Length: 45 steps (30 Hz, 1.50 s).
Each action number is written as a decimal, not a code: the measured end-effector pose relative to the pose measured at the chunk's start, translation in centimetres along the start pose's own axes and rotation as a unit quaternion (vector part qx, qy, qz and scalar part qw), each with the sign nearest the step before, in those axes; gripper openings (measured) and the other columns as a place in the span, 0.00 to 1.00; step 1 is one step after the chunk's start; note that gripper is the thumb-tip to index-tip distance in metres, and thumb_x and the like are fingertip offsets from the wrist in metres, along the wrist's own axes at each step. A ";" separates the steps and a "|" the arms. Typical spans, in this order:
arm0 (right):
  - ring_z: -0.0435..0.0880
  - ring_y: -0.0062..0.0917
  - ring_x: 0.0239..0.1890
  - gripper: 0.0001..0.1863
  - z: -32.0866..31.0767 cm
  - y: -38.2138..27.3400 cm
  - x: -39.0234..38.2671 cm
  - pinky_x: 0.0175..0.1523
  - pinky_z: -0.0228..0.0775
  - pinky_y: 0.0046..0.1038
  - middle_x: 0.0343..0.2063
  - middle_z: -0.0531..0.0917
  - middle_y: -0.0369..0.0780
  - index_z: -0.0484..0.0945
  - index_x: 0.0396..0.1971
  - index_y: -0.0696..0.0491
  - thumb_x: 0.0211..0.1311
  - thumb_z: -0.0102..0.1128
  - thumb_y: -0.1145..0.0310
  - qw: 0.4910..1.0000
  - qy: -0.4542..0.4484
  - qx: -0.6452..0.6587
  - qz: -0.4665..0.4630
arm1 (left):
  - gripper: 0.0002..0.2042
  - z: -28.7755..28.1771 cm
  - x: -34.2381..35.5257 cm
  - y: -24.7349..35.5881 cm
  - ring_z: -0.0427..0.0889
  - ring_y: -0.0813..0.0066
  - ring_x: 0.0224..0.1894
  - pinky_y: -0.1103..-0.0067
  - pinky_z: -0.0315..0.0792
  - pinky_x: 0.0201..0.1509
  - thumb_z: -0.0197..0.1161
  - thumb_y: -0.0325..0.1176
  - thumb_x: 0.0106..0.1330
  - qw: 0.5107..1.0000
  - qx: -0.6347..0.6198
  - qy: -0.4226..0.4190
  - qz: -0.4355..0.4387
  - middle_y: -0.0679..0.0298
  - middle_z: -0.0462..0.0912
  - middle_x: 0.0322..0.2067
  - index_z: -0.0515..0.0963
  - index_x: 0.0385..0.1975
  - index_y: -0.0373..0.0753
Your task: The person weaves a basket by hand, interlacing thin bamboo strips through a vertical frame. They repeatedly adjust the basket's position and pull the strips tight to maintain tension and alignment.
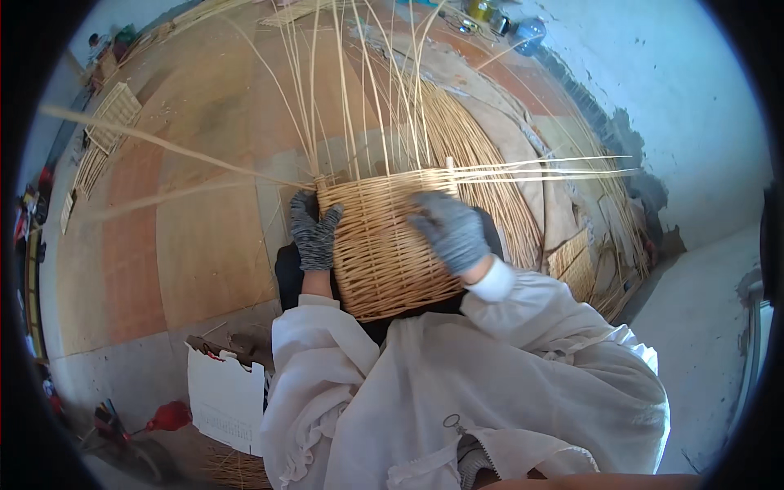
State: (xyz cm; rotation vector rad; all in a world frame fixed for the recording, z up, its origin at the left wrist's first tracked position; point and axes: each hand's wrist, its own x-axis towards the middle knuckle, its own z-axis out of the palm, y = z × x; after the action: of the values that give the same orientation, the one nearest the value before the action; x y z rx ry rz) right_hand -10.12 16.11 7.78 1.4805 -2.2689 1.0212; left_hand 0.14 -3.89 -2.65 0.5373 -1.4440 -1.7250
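Observation:
A rectangular woven wicker panel rests upright across my lap, tilted toward me. Long pale canes rise from its top edge, and several stick out sideways at both upper corners. My left hand, in a striped grey knit glove, grips the panel's left edge, its thumb on the front face. Over the upper right of the weave is my right hand, gloved alike and blurred by motion. Its fingers look apart, with nothing visible between them. Whether the panel has depth behind it is hidden.
Loose canes lie in a long bundle on cloth beyond the panel. A white cardboard box stands at my lower left. Woven pieces lie at the far left. A large clear blue bottle is near the wall at the back right.

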 end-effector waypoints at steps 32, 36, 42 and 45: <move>0.81 0.31 0.32 0.19 6.0 11.7 5.2 0.37 0.77 0.29 0.29 0.77 0.44 0.68 0.50 0.58 0.57 0.55 0.74 0.698 0.092 0.654 0.277 | 0.26 7.7 -0.5 2.3 0.64 0.53 0.55 0.62 0.53 0.63 0.56 0.53 0.56 0.728 0.657 0.073 0.181 0.56 0.70 0.50 0.72 0.51 0.43; 0.81 0.30 0.34 0.19 4.8 15.2 7.7 0.40 0.75 0.28 0.30 0.79 0.44 0.70 0.48 0.58 0.54 0.55 0.77 0.881 -0.023 0.393 0.262 | 0.25 11.6 0.9 1.7 0.65 0.56 0.55 0.61 0.49 0.65 0.53 0.55 0.59 0.737 0.642 -0.128 0.169 0.57 0.72 0.49 0.71 0.53 0.49; 0.79 0.28 0.29 0.23 2.2 16.2 8.2 0.39 0.76 0.30 0.31 0.79 0.43 0.67 0.53 0.57 0.54 0.55 0.76 0.920 -0.007 0.240 0.310 | 0.27 16.6 1.2 4.9 0.61 0.50 0.59 0.59 0.42 0.67 0.55 0.58 0.54 0.716 0.677 -0.166 -0.030 0.51 0.68 0.52 0.71 0.53 0.55; 0.77 0.24 0.26 0.19 -1.9 16.3 1.8 0.29 0.76 0.26 0.28 0.79 0.43 0.70 0.48 0.57 0.56 0.58 0.71 0.782 0.092 0.453 0.418 | 0.22 16.8 0.5 2.1 0.58 0.50 0.60 0.57 0.42 0.66 0.57 0.54 0.56 0.766 0.632 -0.110 0.047 0.49 0.66 0.54 0.74 0.50 0.55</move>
State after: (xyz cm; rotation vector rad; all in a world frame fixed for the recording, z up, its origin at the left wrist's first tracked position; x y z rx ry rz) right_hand -25.51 20.01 3.34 0.3464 -2.3691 2.6377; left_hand -12.11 5.94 3.70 0.9085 -2.6637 -0.4795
